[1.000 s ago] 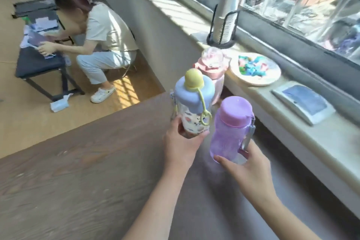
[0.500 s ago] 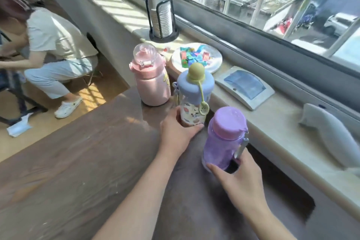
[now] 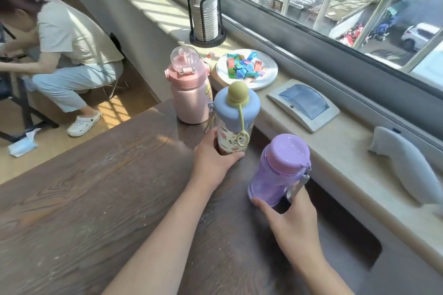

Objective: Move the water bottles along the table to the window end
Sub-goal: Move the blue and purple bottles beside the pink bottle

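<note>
Three bottles stand near the window end of the dark wooden table [image 3: 96,199]. A pink bottle [image 3: 189,100] with a clear flip lid stands alone at the far corner. Just in front of it is a patterned bottle with a blue lid and a yellow-green knob [image 3: 236,112]; my left hand [image 3: 213,160] is wrapped around its lower body. To the right stands a translucent purple bottle [image 3: 280,170] with a lilac cap, and my right hand [image 3: 290,220] grips its base and handle.
A stone windowsill [image 3: 335,151] runs along the table's right edge, carrying a cup stack in a black holder [image 3: 205,7], a plate of coloured wrappers [image 3: 247,70], a grey-blue tray [image 3: 304,103] and a grey dolphin-shaped object [image 3: 407,165]. A person [image 3: 64,55] crouches on the floor at left.
The view has swung toward the window and down. Both held bottles have come closer to the pink bottle and the sill. My hands keep the same grips.
</note>
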Demonstrator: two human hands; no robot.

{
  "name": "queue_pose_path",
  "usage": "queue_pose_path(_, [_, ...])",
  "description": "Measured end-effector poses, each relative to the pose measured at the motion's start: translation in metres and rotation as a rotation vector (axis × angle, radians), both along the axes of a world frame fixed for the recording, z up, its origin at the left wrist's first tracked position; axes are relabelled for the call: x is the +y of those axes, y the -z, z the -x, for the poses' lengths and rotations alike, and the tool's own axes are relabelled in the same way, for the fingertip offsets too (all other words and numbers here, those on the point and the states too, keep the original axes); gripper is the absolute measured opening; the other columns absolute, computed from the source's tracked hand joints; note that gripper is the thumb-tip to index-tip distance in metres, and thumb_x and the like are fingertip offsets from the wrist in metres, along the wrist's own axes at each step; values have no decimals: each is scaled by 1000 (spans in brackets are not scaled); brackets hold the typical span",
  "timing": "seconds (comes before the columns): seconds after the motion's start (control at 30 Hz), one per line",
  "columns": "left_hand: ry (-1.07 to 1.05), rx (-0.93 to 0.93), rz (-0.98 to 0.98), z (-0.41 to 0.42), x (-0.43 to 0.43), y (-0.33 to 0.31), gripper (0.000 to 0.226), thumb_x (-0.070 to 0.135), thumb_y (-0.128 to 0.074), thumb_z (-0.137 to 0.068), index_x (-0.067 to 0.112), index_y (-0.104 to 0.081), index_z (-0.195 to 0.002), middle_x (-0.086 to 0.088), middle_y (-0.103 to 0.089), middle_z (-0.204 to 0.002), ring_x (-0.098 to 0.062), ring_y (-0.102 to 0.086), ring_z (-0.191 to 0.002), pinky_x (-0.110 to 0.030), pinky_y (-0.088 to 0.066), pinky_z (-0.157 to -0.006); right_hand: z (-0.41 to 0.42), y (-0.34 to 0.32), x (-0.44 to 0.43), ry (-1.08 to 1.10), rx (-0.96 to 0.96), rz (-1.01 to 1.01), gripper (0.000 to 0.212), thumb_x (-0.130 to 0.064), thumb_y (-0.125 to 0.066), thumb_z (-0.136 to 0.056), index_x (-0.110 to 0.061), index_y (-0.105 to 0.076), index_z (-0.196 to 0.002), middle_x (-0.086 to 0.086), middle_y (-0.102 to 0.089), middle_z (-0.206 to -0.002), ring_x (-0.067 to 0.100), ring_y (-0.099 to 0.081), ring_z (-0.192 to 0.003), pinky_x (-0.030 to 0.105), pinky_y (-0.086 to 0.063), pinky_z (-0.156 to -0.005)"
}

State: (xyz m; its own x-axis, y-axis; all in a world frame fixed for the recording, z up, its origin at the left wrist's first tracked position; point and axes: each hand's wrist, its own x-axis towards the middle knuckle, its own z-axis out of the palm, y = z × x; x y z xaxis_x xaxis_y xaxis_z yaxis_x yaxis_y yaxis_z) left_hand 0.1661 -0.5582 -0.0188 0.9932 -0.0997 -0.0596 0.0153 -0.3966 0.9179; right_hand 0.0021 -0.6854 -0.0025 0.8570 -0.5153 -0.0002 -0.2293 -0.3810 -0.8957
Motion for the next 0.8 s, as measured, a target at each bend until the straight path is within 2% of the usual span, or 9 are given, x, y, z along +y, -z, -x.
queue_pose_path(0.1, [28,-10,-14,2,2,-4,64,26,-98,-64,23,-70,-122,9,-81,-114,-16,-75,-113,-37,-57,-104,2,2,3,21,-11,16,53,-18,-92,-72,-45,-55,-99,-18,-67,-104,-10,-62,-97,1,-42,-75])
queue_pose_path(0.17, [37,14,17,5,5,-6,73,23,-99,-63,21,-68,-130,21,-75,-109,-12,-72,-115,-33,-54,-108,3,3,4,36,-12,12,51,-21,-91,-73,-43,-57,-103,-17,-69,-106,-5,-65,-98,4,-45,-78])
queue_pose_path(0.2, [39,31,35,7,8,-7,82,21,-99,-63,18,-66,-137,24,-72,-113,-10,-69,-120,-32,-52,-112,4,5,4,42,-10,15,51,-22,-91,-73,-43,-57,-105,-16,-69,-108,-3,-66,-99,5,-46,-78])
queue_pose_path(0.3, [29,63,83,17,23,-12,108,25,-98,-62,11,-50,-157,6,-63,-152,-13,-57,-144,-36,-42,-124,10,9,12,83,4,-15,56,-20,-91,-73,-37,-59,-115,-12,-67,-114,1,-66,-103,7,-46,-83])
queue_pose_path(0.4, [-1,63,117,39,54,-21,89,16,-97,-73,14,-57,-152,11,-59,-143,-10,-59,-136,-28,-44,-119,25,13,31,233,47,1,68,-16,-93,-70,-13,-59,-129,3,-61,-117,16,-65,-99,19,-45,-90])
queue_pose_path(0.47, [-42,54,126,56,84,-25,71,15,-92,-81,19,-63,-145,7,-62,-143,-9,-61,-131,-26,-47,-117,37,17,50,312,48,44,62,-13,-95,-66,-14,-62,-118,13,-63,-105,14,-64,-78,9,-44,-78])
queue_pose_path(0.5, [-64,54,130,66,102,-28,64,16,-90,-83,21,-64,-142,6,-64,-143,-8,-61,-130,-24,-47,-115,41,20,63,325,43,56,58,-11,-96,-64,-18,-62,-111,13,-64,-97,17,-63,-76,5,-43,-73])
queue_pose_path(0.6, [-203,42,146,92,165,-31,54,18,-87,-87,24,-68,-136,7,-68,-139,-7,-65,-127,-21,-48,-111,42,24,112,214,35,38,52,-4,-95,-64,-21,-63,-102,10,-66,-88,9,-63,-83,2,-44,-68])
queue_pose_path(0.8, [-633,40,175,158,302,-25,41,18,-87,-86,34,-72,-120,15,-75,-124,-2,-72,-115,-28,-58,-99,7,12,234,-269,68,-85,49,-10,-88,-76,-37,-61,-107,-5,-71,-104,11,-72,-87,12,-53,-80])
